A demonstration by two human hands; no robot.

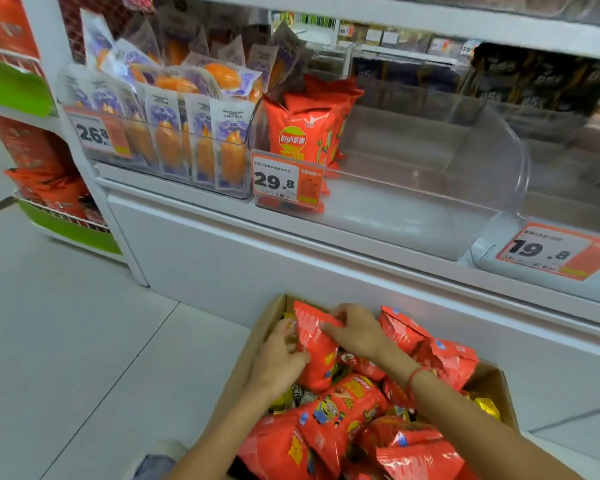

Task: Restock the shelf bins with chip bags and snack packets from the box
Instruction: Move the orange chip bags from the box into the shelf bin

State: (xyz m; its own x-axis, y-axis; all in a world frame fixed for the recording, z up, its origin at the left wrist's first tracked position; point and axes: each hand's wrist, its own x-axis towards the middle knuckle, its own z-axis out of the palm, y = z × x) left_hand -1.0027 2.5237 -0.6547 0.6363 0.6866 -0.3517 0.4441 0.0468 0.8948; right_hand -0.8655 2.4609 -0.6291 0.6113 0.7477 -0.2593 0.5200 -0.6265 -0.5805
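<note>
A red chip bag (314,355) is gripped at its top edge by the right hand (355,329) and along its left side by the left hand (278,365), fingers curled on it, above the cardboard box (246,355) of red bags on the pale tiled floor (66,341). Farther off, a clear shelf bin (430,188) holds a few matching bags at its left end, behind a 29.8 price tag (286,181).
</note>
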